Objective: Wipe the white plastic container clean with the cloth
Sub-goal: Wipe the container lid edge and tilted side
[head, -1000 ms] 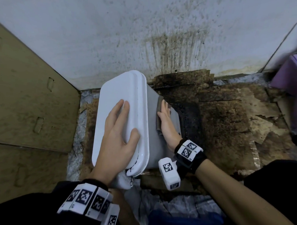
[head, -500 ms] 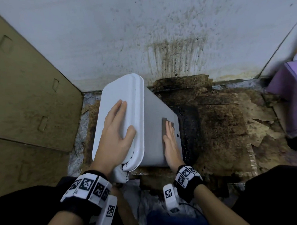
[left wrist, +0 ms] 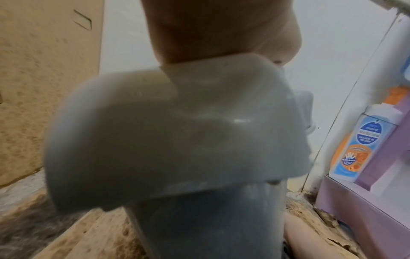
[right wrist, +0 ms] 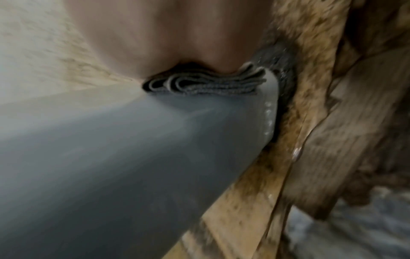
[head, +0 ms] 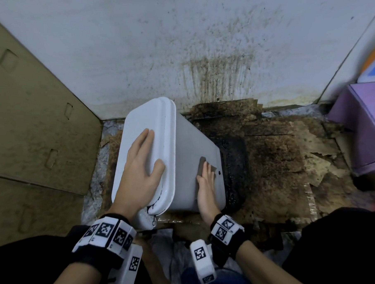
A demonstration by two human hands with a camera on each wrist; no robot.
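Observation:
A white plastic container (head: 188,146) stands on soiled cardboard by the wall, its lid (head: 144,118) facing up at me. My left hand (head: 140,167) lies flat on the lid, fingers straight, thumb at the rim; the left wrist view shows the palm (left wrist: 210,31) on the blurred lid (left wrist: 177,140). My right hand (head: 207,181) presses a folded grey cloth (head: 201,165) flat against the container's right side wall, near its lower edge. In the right wrist view the cloth (right wrist: 204,83) is squeezed between my palm (right wrist: 173,35) and the grey-looking wall (right wrist: 133,149).
A black wet patch (head: 235,165) and torn, stained cardboard (head: 289,157) lie right of the container. A cardboard panel (head: 32,124) stands on the left, a spattered white wall (head: 208,46) behind. A purple box (head: 363,128) stands at right, holding a soap bottle (left wrist: 359,143).
My right hand has slid the cloth along the side wall, from up near the lid rim down toward the container's lower edge and closer to me. The left hand has stayed on the lid.

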